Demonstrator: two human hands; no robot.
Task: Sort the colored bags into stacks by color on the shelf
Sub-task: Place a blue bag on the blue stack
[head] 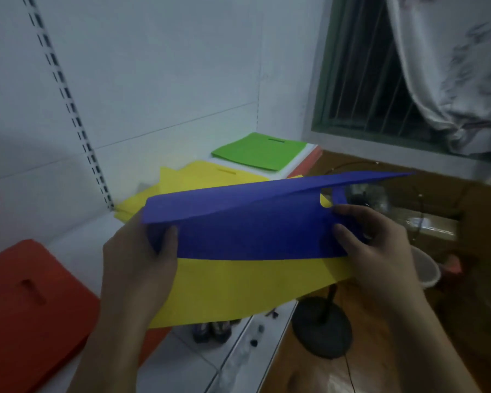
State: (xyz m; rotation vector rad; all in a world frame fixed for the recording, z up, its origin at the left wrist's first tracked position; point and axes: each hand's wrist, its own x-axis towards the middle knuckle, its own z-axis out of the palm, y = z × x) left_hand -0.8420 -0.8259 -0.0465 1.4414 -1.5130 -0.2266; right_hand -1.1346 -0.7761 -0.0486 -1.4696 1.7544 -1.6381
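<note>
I see the left hand [142, 262] gripping the left end of the blue bag [252, 231], thumb curled over its front. The right hand [380, 251] pinches its right end, near the handle hole. A yellow bag [238, 287] lies just under the blue bag, touching it. Behind the blue bag, on the shelf [68, 222], is a yellow stack [199, 177], and further behind a green bag [255, 151]. Left of it is a red stack [26, 307].

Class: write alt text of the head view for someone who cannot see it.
The left hand and right hand grip a blue bag atop a yellow bag over a white shelf. An orange stack, yellow pile and green bag lie there.
</note>
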